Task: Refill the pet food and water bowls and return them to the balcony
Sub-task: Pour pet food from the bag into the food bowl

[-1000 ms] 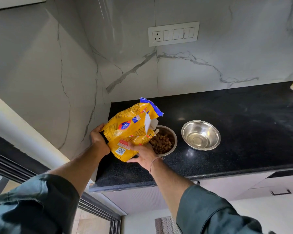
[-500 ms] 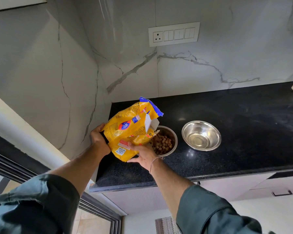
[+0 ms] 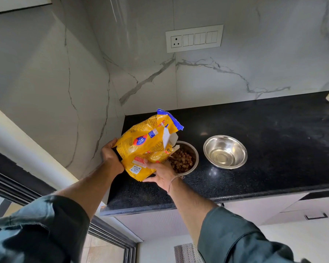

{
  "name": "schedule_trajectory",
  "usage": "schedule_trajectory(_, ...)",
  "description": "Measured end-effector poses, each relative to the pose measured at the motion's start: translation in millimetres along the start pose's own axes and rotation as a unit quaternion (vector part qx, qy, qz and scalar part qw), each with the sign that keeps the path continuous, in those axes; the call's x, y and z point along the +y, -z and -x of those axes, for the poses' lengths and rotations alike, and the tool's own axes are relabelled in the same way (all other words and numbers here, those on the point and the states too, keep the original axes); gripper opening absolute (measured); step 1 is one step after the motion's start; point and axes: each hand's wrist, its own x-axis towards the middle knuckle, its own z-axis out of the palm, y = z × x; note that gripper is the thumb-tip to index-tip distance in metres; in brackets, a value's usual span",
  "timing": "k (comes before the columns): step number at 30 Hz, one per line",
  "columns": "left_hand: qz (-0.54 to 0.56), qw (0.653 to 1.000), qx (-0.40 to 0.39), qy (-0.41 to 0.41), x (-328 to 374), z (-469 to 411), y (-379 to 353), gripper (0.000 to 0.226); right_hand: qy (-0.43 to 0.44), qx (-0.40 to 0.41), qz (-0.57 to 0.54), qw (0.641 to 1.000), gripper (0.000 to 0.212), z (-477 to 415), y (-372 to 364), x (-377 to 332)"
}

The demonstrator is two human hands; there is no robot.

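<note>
Your left hand (image 3: 110,155) and right hand (image 3: 160,174) gripped the pet-food bag (image 3: 144,145) over the kibble bowl (image 3: 192,149), near the counter's (image 3: 273,141) left edge. A steel bowl (image 3: 217,144) stood beside.

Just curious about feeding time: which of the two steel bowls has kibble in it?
The left bowl, beside the yellow bag, holds brown kibble; the right bowl holds none.

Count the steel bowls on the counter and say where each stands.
2. One steel bowl, holding kibble, sits partly behind the yellow bag; the second bowl sits apart to its right on the black counter.
</note>
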Motion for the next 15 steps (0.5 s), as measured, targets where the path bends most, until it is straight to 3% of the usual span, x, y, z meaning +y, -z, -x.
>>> schedule_trajectory(8,0.0,1.0,-0.006,0.0,1.4,1.6,-2.2,0.04,0.001,0.003,-0.005,1.0,0.061,0.4,-1.6,-1.9)
schedule_trajectory(15,-0.007,1.0,-0.015,0.003,1.6,-3.4,-1.6,0.043,0.0,0.013,0.003,1.0,0.079,0.5,-3.9,-4.6)
